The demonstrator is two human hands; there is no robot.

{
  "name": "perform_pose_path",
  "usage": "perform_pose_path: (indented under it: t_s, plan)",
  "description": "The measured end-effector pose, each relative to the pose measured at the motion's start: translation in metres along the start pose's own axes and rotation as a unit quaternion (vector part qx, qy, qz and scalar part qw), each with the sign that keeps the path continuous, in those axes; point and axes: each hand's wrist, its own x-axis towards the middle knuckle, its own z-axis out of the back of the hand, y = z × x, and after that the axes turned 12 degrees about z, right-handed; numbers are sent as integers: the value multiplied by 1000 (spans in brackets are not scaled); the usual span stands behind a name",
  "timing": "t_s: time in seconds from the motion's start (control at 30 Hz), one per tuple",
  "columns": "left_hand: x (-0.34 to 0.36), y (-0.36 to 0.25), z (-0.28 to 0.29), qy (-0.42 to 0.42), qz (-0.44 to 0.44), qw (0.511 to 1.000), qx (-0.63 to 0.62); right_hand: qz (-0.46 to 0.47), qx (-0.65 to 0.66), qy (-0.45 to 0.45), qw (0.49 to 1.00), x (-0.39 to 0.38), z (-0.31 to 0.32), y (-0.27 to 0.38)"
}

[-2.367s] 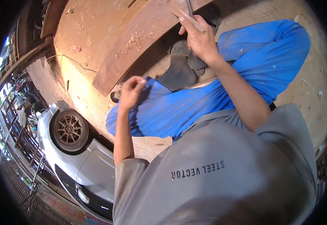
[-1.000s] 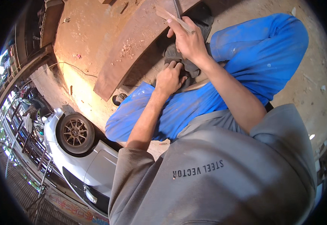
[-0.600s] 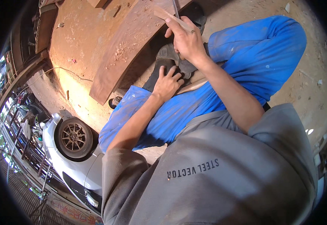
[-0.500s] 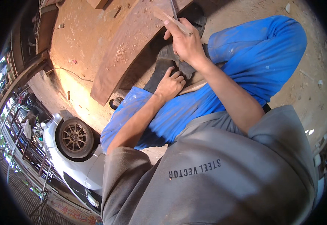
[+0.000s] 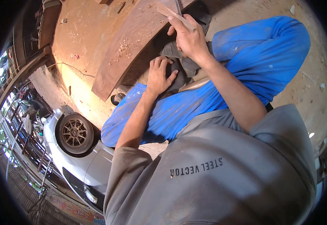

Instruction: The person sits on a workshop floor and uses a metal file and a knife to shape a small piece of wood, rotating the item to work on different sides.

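My right hand (image 5: pixel 191 39) is closed around a flat, pale wooden strip (image 5: pixel 171 14), which sticks out past the fingers toward the board. Beside the strip a narrow dark metal blade (image 5: pixel 178 7) points up to the frame's top edge; its lower end is hidden by the hand. My left hand (image 5: pixel 159 75) lies open over the dark footwear (image 5: pixel 175 77) between my crossed legs, thumb apart from the fingers and nothing in it. In front of my feet lies a long reddish-brown wooden board (image 5: pixel 109 77) with a curved edge, scattered with curled wood shavings (image 5: pixel 124 50).
The floor is sandy and brown. A small dark round object (image 5: pixel 115 99) sits by my left knee. At left stands a silver car (image 5: pixel 73 168) with a bronze-coloured wheel (image 5: pixel 74 134). A thin cord (image 5: pixel 75 69) runs over the ground. Another wooden piece (image 5: pixel 227 1) lies at the top.
My left hand has shifted a little to the left and farther away over the footwear, its thumb now spread out. The right hand still grips the strip, almost in place.
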Motion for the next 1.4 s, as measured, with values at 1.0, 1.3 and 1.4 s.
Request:
perform_pose_path:
  t_s: [1.0,1.3,1.4]
  plan:
    - [72,37,-20,163,350,922,-27,-106,206,-13,973,3,-8,49]
    - [47,2,-17,-54,401,914,2,-125,231,-13,965,0,-14,56]
    - [52,2,-24,-53,371,927,-3,-89,228,-36,969,-3,-17,47]
